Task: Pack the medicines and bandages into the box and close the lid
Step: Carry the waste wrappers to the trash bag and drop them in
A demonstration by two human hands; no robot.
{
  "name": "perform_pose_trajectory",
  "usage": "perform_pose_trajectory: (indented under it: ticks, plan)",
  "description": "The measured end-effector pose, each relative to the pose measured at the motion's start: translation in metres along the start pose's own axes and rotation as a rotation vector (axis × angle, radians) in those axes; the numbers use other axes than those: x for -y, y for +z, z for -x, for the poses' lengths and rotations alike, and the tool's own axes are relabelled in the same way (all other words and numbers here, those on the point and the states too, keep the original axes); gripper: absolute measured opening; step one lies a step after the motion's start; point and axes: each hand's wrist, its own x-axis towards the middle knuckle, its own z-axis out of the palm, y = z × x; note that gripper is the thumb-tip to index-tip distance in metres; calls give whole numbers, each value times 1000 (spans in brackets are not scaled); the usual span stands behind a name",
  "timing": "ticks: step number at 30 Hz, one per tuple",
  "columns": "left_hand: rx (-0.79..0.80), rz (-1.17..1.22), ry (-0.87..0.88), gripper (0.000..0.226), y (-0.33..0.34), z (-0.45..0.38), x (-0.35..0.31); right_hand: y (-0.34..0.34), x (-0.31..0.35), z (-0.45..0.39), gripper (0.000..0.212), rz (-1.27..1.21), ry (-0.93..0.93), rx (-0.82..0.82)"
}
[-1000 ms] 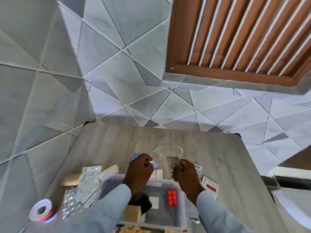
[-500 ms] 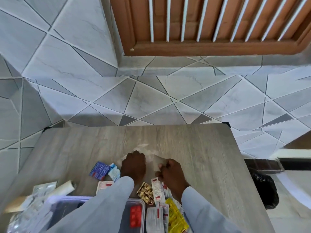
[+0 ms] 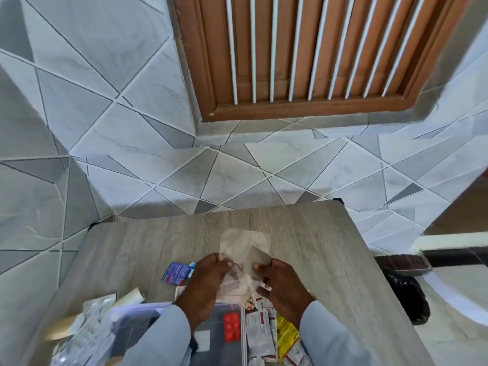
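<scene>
Both hands hold a clear plastic bag above the grey table. My left hand pinches its left edge and my right hand pinches its right edge. The clear storage box sits at the near edge under my left sleeve, with a red blister pack inside. White medicine sachets and a yellow packet lie right of the box. A blue medicine packet lies left of my left hand.
Silver blister strips and a white roll lie at the table's left near corner. A black bag sits on the tiled floor to the right. A brown slatted door stands beyond the table.
The view has swung from the box toward the table's middle. Both hands have lifted the clear bag and spread it between them.
</scene>
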Motion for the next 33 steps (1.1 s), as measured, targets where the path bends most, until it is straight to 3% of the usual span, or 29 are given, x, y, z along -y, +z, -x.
perform_pose_trajectory:
  ticks: [3, 4, 6, 9, 13, 17, 23, 29, 33]
  plan:
    - [7, -74, 61, 14, 3, 39, -1, 2, -5, 46, 40, 167, -141, -148]
    - [21, -95, 86, 9, 7, 51, -1, 2, -8, 60, 34, 215, -190, -185]
    - [76, -141, 129, 23, 20, 76, 0, -2, -14, 92, 14, 313, -276, -273]
    - [143, -169, 127, 35, 43, 97, 9, -18, -21, 131, 11, 350, -358, -380]
    - [256, -198, 103, 32, 84, 124, 30, -52, -27, 190, 44, 195, -382, -476]
    - [369, -289, 134, 20, 130, 150, 54, -97, -34, 240, 61, 28, -350, -543]
    - [508, -433, 140, 20, 233, 191, 99, -199, -46, 319, 19, -8, -298, -567]
    - [593, -364, 2, 18, 354, 228, 146, -318, -38, 393, 11, 8, -279, -613]
    - [648, -327, -65, 17, 419, 246, 169, -389, -25, 422, 17, -37, -267, -627]
